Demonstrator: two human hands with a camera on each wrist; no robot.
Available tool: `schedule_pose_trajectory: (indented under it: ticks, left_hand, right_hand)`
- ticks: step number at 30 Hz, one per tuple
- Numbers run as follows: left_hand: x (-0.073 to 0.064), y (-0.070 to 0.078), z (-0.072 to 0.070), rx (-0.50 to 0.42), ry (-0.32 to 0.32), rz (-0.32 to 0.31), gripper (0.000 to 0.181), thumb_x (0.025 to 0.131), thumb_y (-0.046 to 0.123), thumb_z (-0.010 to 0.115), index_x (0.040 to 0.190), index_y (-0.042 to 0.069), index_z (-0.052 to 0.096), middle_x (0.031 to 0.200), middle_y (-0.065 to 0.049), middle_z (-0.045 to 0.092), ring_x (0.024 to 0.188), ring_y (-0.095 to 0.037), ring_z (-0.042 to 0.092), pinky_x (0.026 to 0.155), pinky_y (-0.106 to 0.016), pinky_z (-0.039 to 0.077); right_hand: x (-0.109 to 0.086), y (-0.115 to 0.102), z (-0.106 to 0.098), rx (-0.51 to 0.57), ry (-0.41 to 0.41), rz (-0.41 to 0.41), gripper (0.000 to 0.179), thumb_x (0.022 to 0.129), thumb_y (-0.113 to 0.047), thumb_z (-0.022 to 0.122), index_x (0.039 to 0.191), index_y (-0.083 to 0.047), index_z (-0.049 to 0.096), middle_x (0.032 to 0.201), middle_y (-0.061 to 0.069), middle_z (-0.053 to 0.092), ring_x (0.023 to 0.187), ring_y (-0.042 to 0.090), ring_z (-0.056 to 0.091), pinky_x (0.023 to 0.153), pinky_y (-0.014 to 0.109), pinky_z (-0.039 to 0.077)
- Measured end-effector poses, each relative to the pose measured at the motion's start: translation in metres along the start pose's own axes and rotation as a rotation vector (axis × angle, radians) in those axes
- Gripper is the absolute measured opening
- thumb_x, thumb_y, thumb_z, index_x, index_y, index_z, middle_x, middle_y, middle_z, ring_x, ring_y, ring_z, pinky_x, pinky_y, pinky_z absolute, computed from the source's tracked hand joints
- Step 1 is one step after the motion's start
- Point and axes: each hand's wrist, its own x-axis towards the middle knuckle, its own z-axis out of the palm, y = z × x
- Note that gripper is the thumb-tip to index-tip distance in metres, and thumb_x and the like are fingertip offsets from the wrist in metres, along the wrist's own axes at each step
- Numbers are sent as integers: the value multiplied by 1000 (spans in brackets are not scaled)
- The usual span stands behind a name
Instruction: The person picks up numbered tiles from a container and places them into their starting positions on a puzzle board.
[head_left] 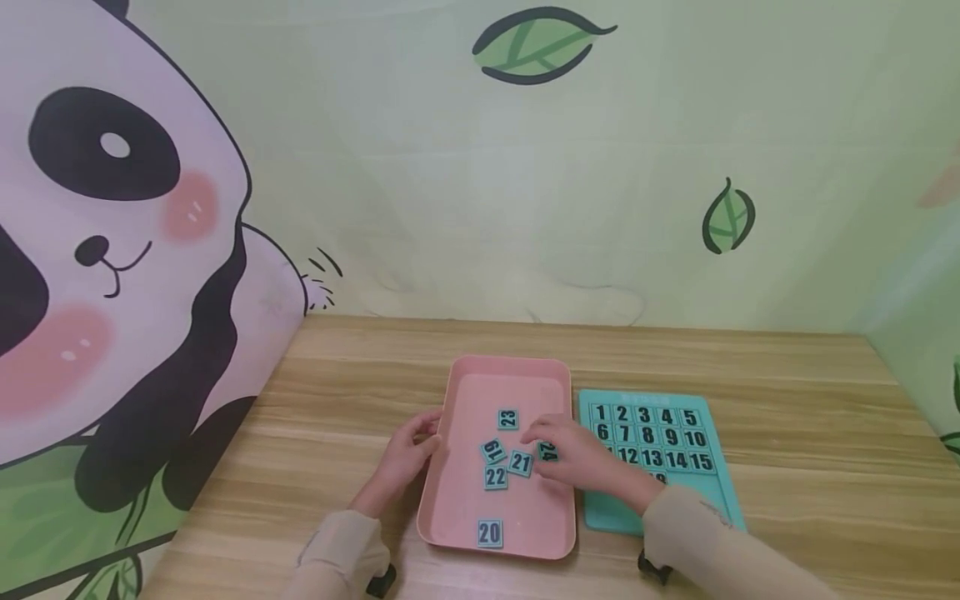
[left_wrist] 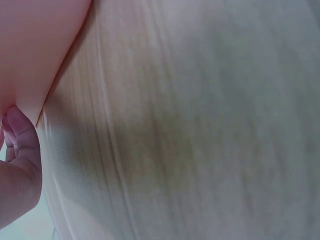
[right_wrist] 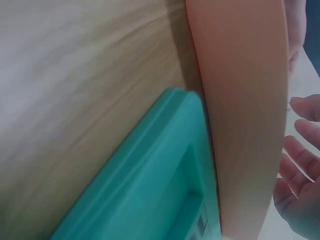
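A shallow pink tray (head_left: 495, 380) holds several loose number tiles. My left hand (head_left: 406, 455) is at the tray's left side, with the thumb (left_wrist: 21, 122) against its outer wall and fingers loosely bent. Over the tray's right half, my right hand (head_left: 577, 454) reaches in from the right; its fingers (right_wrist: 302, 155) are spread apart with nothing between them. Tile 21 (head_left: 521, 463) lies just left of its fingertips, and tile 24 (head_left: 548, 451) is partly covered by the hand. Nearby are tile 19 (head_left: 492, 451), tilted, tile 22 (head_left: 496, 477) and tile 23 (head_left: 507, 418), turned sideways.
Tile 20 (head_left: 490, 533) lies at the tray's near end. Close to the tray's right side is a teal number board (head_left: 701, 500) with rows of tiles; my right forearm hides part of the lower rows. Both stand on a wood-grain table (head_left: 817, 433) before a panda-printed backdrop.
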Motion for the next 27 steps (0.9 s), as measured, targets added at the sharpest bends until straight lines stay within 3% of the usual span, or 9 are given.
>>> schedule_pose_trajectory:
  ticks: [8, 14, 27]
  left_hand:
    - [1, -1, 0, 10, 13, -16, 37, 85, 0, 49, 121, 2, 50, 104, -18, 51, 89, -21, 52, 64, -26, 48]
    - [1, -2, 0, 10, 12, -4, 36, 84, -1, 49, 121, 1, 51, 103, -18, 51, 87, -20, 52, 63, -25, 47]
    - [3, -2, 1, 32, 33, -26, 36, 84, 0, 50, 120, 4, 52, 103, -16, 52, 87, -20, 52, 65, -27, 48]
  right_hand:
    - [23, -5, 18, -49, -127, -35, 42, 81, -23, 58, 121, -10, 53, 125, 5, 51, 117, 23, 43, 99, 40, 34]
    - [32, -5, 27, -66, -125, -48, 40, 82, -20, 57, 120, -11, 53, 117, 1, 57, 105, 15, 49, 93, 34, 40]
    - [38, -4, 32, -40, -114, 68, 37, 80, -19, 59, 116, -12, 57, 105, 0, 61, 96, 11, 51, 87, 31, 44]
